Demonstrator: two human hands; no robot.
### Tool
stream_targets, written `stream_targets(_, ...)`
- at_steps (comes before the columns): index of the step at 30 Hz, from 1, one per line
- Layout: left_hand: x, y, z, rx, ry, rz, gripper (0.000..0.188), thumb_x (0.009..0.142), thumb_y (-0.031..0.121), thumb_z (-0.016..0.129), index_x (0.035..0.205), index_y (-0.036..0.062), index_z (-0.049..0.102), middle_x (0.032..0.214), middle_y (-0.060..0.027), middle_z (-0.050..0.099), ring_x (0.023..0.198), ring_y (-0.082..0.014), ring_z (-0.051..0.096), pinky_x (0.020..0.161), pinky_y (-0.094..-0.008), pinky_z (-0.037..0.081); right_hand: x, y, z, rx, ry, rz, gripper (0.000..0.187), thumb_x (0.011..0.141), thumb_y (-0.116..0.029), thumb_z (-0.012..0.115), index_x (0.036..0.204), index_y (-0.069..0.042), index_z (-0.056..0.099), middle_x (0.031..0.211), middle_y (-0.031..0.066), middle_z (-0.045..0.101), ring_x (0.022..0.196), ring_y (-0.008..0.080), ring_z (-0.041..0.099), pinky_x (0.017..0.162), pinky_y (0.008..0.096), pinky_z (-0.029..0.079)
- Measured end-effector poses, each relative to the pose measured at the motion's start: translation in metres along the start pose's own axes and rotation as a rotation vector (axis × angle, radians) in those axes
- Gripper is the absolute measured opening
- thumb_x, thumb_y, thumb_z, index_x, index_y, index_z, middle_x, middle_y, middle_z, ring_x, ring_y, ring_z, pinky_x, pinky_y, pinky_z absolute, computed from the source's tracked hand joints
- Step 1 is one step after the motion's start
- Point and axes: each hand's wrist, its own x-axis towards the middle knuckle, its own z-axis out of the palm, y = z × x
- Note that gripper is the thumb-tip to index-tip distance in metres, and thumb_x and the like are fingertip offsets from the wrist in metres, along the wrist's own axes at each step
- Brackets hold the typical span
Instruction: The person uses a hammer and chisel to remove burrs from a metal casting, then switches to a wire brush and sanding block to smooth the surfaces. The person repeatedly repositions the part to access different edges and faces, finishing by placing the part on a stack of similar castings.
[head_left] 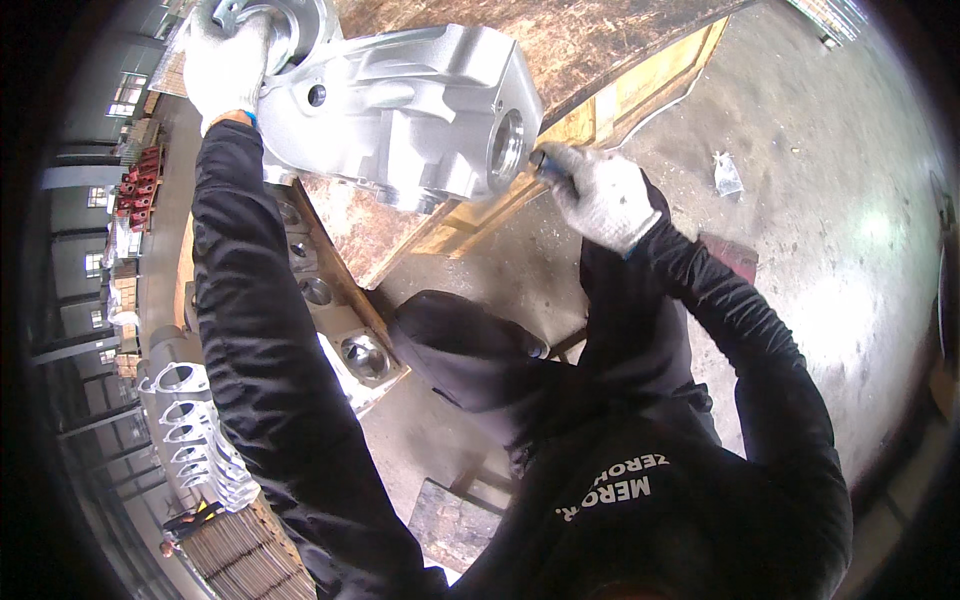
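A large silver-grey metal casting (400, 110) lies on a worn wooden crate top, with a round machined bore at its right end. My left hand (228, 68), in a white knit glove, grips the casting by the ringed flange at its far left end. In its own white glove, my right hand (607, 198) is closed round a short dark tool with a blue handle (546, 166). The tool's end is close to the bore; whether it touches the metal I cannot tell.
Below the crate's (600, 115) left side stands a wooden box of more castings (362, 357). Several ring-ended silver parts (205, 450) lie farther left by stacked brown sheets (250, 560). A clear plastic scrap (727, 174) lies on the concrete floor at right. Another person (190, 522) is at lower left.
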Motion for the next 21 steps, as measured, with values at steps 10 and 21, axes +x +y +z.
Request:
stream_targets(10, 0.004, -0.010, 0.015, -0.025, 0.028, 0.008, 0.056, 0.079, 0.034, 0.070, 0.133, 0.0184, 0.067, 0.131, -0.0166, 0.067, 0.119, -0.0343, 0.066, 0.102, -0.0419, 0.050, -0.007, -0.073, -0.044, -0.078, -0.131, -0.003, 0.021, 0.089, -0.025, 0.068, 0.098, -0.005, 0.069, 0.072, 0.0162, 0.069, 0.071, 0.0359, 0.071, 0.064, 0.0463, 0.056)
stream_targets(21, 0.002, -0.011, 0.018, -0.151, -0.024, -0.025, 0.059, 0.078, 0.034, 0.069, 0.135, 0.0172, 0.066, 0.130, -0.0158, 0.068, 0.118, -0.0346, 0.067, 0.102, -0.0425, 0.051, 0.083, -0.076, -0.103, -0.435, -0.143, -0.227, 0.022, 0.087, -0.026, 0.075, 0.103, -0.013, 0.081, 0.081, 0.0121, 0.075, 0.077, 0.0259, 0.075, 0.069, 0.0367, 0.060)
